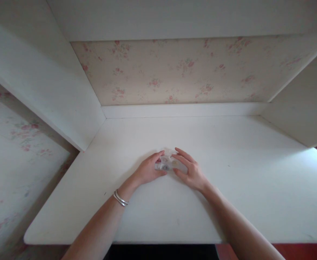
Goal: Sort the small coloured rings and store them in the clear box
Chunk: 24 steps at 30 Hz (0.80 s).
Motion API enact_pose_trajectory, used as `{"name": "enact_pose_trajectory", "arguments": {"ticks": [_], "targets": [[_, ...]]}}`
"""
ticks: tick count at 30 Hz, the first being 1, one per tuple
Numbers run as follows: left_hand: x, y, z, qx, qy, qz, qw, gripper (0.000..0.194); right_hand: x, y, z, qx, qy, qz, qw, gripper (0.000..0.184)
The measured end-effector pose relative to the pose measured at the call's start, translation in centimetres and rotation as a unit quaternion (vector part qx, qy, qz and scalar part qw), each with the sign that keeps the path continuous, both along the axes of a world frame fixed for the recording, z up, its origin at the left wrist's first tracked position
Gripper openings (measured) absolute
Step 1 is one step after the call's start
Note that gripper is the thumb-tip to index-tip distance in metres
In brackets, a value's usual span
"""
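A small clear plastic container (166, 167) lies on the white desktop between my hands. Small items show through it, one dark and one yellowish, too small to name. My left hand (149, 169) is curled around the container's left end, thumb at the near side and fingers at the far side. Over its right end is my right hand (190, 172), its fingers spread apart and the thumb close to the near edge. Whether those right fingertips press on the plastic, I cannot tell. Part of the container is hidden under the fingers.
The white desktop (255, 202) has a rounded front left corner. White panels rise at the left (66, 94) and right (301, 97), with a shelf (188, 18) above. Flowered wallpaper (185, 72) covers the back. Silver bangles (120, 198) circle my left wrist.
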<state>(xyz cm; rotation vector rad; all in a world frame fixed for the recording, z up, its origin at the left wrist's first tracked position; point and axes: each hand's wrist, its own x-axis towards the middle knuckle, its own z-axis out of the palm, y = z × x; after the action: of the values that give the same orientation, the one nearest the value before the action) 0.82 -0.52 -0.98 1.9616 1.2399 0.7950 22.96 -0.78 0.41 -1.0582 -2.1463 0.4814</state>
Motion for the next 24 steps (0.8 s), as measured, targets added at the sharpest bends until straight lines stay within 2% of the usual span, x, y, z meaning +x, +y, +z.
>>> {"name": "enact_pose_trajectory", "arguments": {"ticks": [4, 9, 15, 24], "targets": [[0.1, 0.0, -0.1, 0.000, 0.001, -0.001, 1.000, 0.083, 0.8, 0.2, 0.4, -0.031, 0.013, 0.054, 0.998, 0.048], [0.2, 0.1, -0.1, 0.016, 0.010, -0.007, 1.000, 0.083, 0.9, 0.6, -0.1, -0.055, 0.005, 0.115, 0.992, 0.061], [0.2, 0.0, 0.2, 0.027, 0.015, -0.017, 0.999, 0.085, 1.0, 0.9, -0.8, -0.060, 0.002, 0.114, 0.992, 0.071], [0.1, 0.1, 0.2, 0.024, 0.012, -0.022, 0.999, 0.081, 0.9, 0.9, -0.7, -0.042, 0.003, 0.098, 0.994, 0.067]]}}
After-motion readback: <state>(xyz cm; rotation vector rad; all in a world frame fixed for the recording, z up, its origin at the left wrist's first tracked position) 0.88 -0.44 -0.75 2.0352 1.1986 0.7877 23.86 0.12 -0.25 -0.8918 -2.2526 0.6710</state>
